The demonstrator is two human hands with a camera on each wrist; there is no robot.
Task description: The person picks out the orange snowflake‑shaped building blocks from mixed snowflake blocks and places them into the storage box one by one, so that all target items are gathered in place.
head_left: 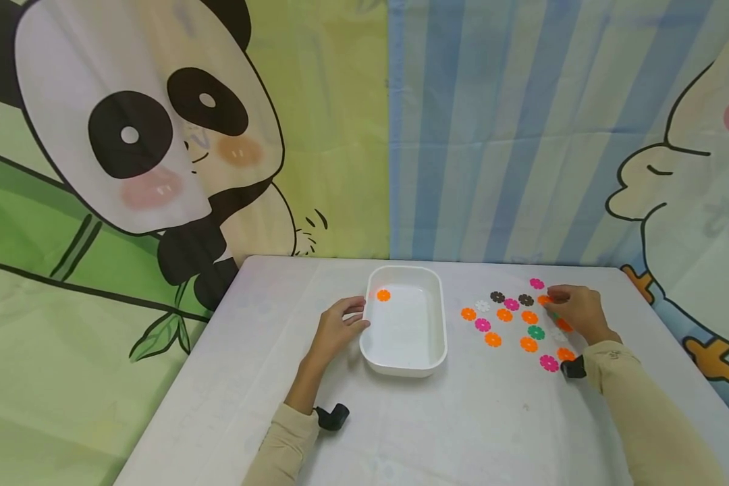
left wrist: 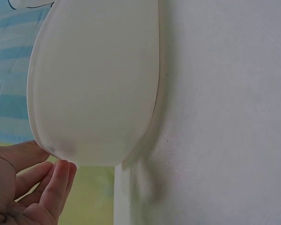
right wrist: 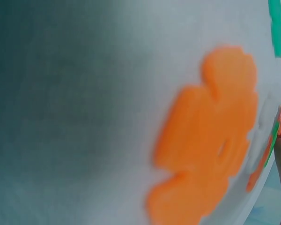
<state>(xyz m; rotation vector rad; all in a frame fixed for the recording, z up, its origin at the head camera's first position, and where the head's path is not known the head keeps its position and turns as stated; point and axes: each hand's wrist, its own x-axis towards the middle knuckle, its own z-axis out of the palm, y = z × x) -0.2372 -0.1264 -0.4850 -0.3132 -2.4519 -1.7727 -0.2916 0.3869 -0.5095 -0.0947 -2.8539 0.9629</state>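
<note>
By the fingers of the right hand (head_left: 577,312), bent with tips drawn close together, an orange flower-shaped piece (head_left: 544,300) appears to be touched on the white counter (head_left: 462,418); whether it is gripped cannot be told. Mostly left of these fingers, more coloured flower pieces (head_left: 529,317) are scattered flat. Farther left, a white tray (head_left: 403,337) is set, its long axis running front to back. Its left rim is pinched lightly by half-bent fingers of the nearer left hand (head_left: 335,331). Inside, just beyond those fingertips, one lone orange disc (head_left: 383,295) is contained.

Nineteen flower-shaped pieces (head_left: 549,364) show, plus one tray (head_left: 403,331).
</note>
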